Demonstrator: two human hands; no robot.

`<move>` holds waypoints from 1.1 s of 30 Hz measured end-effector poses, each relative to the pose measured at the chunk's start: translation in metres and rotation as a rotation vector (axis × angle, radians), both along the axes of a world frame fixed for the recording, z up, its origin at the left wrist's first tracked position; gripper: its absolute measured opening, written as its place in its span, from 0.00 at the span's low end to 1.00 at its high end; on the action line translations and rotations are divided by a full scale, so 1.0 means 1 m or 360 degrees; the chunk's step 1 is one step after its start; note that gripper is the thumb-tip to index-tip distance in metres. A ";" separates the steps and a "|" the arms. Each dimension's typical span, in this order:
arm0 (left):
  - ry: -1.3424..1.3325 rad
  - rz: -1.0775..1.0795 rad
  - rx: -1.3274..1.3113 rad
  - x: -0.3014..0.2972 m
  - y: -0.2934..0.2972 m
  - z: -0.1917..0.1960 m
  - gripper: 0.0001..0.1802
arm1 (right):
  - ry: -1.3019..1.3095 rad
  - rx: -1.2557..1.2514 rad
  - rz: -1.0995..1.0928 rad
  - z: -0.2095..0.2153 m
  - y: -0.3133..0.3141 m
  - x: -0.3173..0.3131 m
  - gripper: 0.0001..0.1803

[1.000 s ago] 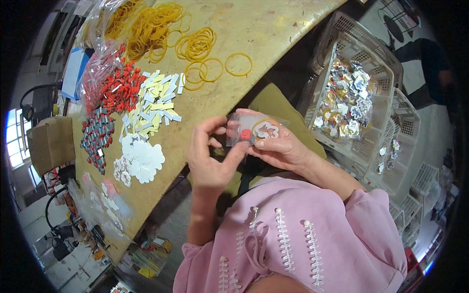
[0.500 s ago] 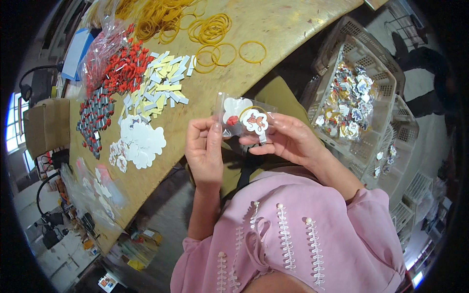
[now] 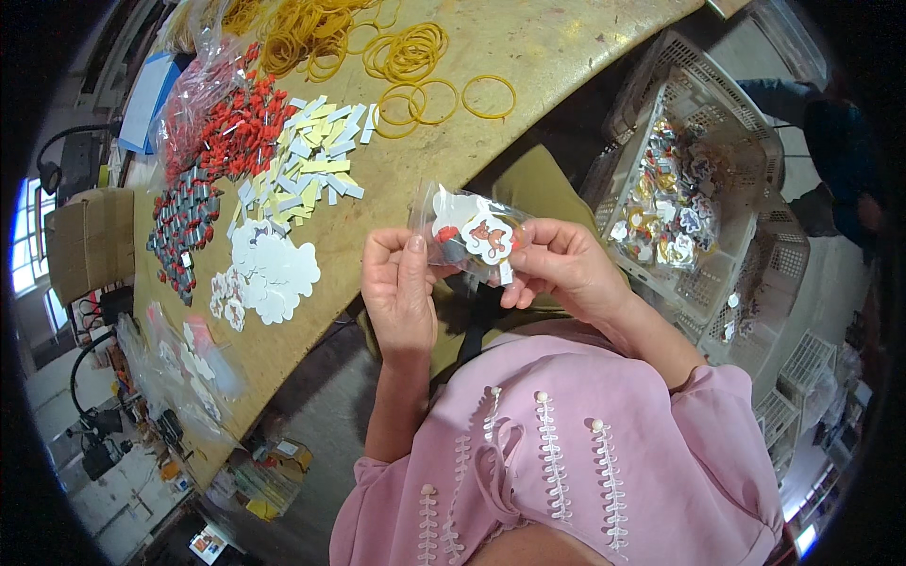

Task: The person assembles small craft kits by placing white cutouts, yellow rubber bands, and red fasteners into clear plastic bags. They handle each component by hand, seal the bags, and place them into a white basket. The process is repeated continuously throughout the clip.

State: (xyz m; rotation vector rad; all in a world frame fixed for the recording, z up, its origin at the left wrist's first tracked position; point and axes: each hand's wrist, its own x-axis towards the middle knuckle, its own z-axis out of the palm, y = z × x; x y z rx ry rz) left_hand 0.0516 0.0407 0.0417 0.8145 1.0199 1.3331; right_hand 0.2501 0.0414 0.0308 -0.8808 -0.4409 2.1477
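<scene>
Head view: I watch the left hand (image 3: 398, 288) and right hand (image 3: 571, 269) pinch a clear packet (image 3: 427, 212) between them; settling its bear cutout (image 3: 488, 239) seems the step, the next calling for a steady hold.

"What are we holding?"
"Our left hand (image 3: 398, 291) and right hand (image 3: 568, 269) pinch a clear bag (image 3: 464, 226) by its left and right sides; we see a printed cutout (image 3: 489, 238) inside."
"And on our table (image 3: 538, 42)?"
"We have amber bands (image 3: 408, 55) on the far side, pale strips (image 3: 310, 156) nearer, then white shapes (image 3: 278, 276)."
</scene>
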 end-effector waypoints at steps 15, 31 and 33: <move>0.1309 -0.0064 0.0703 -0.002 0.004 0.017 0.06 | -0.0698 0.0944 -0.0235 -0.010 0.008 0.007 0.30; 0.1074 -0.0390 0.0199 -0.004 -0.006 0.015 0.03 | -0.0768 0.0852 -0.0200 0.001 0.001 -0.004 0.06; 0.1138 -0.0419 0.0277 -0.010 -0.006 0.015 0.03 | -0.0660 0.0704 -0.0140 0.003 0.001 -0.006 0.05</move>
